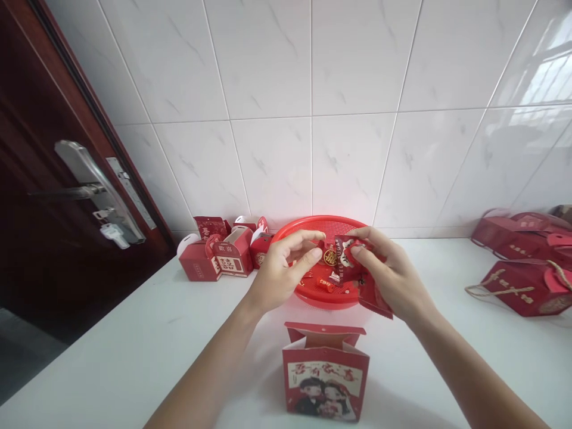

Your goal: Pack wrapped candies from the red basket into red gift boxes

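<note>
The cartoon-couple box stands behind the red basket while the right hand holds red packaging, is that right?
Not behind: the box stands in front of the basket, as the head view shows; the right hand does hold red packaging.

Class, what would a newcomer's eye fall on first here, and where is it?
Probably the bright red basket near the tiled wall, with red packets in the right hand above it. Nearer the viewer, a red box picturing a couple stands on the white table.
</note>
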Tool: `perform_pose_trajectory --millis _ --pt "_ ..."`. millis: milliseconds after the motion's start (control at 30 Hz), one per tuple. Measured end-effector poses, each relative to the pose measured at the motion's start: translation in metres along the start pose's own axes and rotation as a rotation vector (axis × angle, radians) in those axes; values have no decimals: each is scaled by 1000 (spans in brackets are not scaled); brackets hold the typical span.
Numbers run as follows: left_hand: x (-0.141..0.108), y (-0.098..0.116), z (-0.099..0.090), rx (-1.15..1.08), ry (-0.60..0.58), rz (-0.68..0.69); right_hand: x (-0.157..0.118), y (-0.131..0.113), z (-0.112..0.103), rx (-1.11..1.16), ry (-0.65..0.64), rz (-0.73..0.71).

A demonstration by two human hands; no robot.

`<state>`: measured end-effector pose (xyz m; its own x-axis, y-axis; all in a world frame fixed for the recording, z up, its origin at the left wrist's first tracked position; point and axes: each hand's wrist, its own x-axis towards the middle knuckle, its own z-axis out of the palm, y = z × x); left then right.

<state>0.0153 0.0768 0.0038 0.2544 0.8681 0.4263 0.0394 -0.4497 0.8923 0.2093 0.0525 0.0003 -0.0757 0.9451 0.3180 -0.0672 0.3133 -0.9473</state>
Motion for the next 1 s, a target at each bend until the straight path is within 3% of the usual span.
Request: perform_pose_trajectory --millis 133,667,867,1000 --pt "0 -3 3 59 -12 -9 3 9 6 -32 29 1" --pt "-4 5 3 91 17 59 2 1 -6 -105 -48 -22" --pt "-10 14 -3 222 -109 35 -5 -15 -9 -152 -86 -49" --pt "-17 34 -23 338 -298 53 -12 -29 -21 -211 -161 -73"
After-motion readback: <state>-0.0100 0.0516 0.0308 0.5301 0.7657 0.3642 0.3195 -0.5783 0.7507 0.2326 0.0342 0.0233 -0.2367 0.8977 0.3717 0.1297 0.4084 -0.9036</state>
